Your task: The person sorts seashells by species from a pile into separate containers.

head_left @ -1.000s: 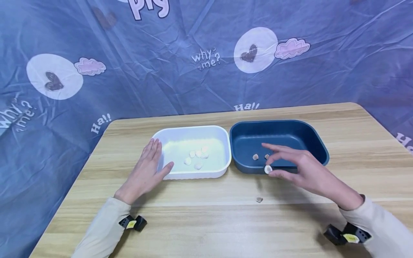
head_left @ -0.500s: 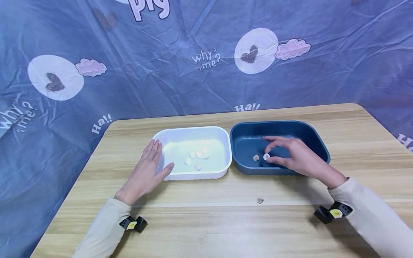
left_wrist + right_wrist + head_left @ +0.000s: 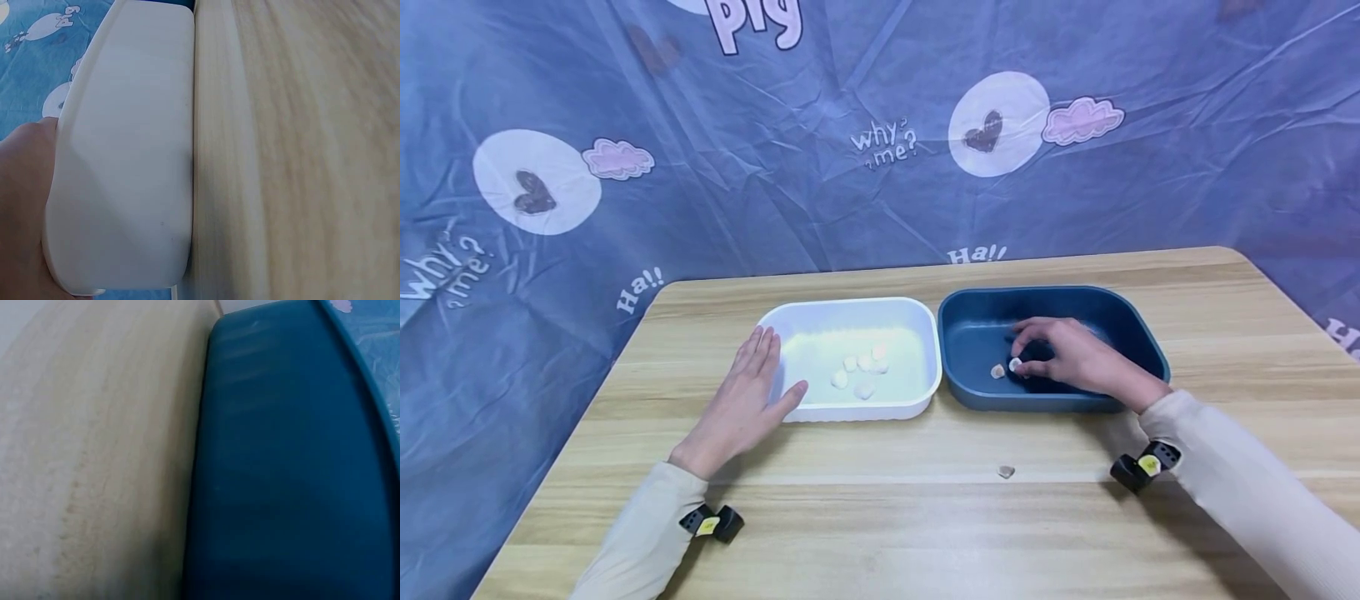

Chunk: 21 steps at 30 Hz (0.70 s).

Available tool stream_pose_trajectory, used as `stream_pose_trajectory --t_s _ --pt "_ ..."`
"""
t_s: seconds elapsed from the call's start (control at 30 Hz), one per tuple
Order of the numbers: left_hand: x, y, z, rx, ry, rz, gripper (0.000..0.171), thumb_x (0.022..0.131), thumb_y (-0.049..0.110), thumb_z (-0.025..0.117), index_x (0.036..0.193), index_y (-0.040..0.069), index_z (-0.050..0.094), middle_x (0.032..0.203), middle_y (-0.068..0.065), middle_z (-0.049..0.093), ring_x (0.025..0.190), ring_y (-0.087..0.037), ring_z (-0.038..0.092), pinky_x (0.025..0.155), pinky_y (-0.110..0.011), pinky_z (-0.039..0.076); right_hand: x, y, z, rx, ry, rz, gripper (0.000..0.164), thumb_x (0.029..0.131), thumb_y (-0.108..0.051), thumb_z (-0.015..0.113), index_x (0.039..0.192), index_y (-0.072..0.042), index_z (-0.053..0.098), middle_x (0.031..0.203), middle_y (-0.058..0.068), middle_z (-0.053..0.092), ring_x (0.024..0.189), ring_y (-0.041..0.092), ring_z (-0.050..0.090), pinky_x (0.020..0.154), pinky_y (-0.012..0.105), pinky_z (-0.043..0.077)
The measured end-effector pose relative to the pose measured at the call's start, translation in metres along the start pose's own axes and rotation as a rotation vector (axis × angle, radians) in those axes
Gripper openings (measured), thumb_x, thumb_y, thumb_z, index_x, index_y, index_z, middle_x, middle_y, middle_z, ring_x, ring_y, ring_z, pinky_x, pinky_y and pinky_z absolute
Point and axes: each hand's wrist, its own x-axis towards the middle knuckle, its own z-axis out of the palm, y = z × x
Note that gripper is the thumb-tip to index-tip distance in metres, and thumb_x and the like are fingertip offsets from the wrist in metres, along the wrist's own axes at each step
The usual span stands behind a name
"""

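Observation:
My right hand (image 3: pixel 1071 354) reaches into the dark blue tray (image 3: pixel 1045 402), thumb and index finger pinching a small white shell (image 3: pixel 1015 365) low over its floor. Just left of those fingertips lies a brownish shell (image 3: pixel 997 372). Over the left end of the white tray (image 3: pixel 857 412), my left hand (image 3: pixel 737 404) rests with fingers extended and thumb apart along the near side. Several pale shells (image 3: pixel 865 389) lie inside that white tray. The left wrist view shows the tray's outer wall (image 3: pixel 131 144) beside part of the hand; the right wrist view shows only the blue tray's wall (image 3: pixel 294 456).
A small grey-brown shell (image 3: pixel 1006 472) lies on the wooden table (image 3: pixel 880 533) in front of the blue tray. Both trays stand side by side, nearly touching. Behind the table hangs a printed blue cloth (image 3: pixel 820 208).
My right hand has moved from above the blue tray's near rim down into it, carrying the white shell. My left hand stays on the white tray.

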Motion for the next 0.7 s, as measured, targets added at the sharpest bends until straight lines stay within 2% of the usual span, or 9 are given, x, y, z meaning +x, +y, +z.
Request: stream_pose_trajectory --t_s 0.23,0.7 --pt "0.0001 -0.0002 0.0003 0.002 -0.001 0.0 0.085 0.099 0.053 0.039 0.148 -0.012 0.014 0.157 -0.026 0.009 0.147 -0.036 0.0 0.12 -0.045 0.004 0.0046 0.0012 0.0041 0.006 -0.069 0.002 0.009 0.08 -0.013 0.078 0.085 -0.013 0.071 0.121 0.023 0.061 0.113 0.044 0.056 0.093 0.056 0.045" --pt "0.0006 -0.0003 0.0005 0.005 -0.006 -0.001 0.085 0.1 0.053 0.038 0.148 -0.013 0.014 0.157 -0.027 0.009 0.147 -0.035 -0.002 0.12 -0.045 0.003 0.0062 0.0007 0.0068 -0.026 -0.092 -0.01 0.01 0.08 -0.01 0.078 0.084 -0.013 0.07 0.124 0.026 0.059 0.111 0.047 0.056 0.091 0.057 0.046"
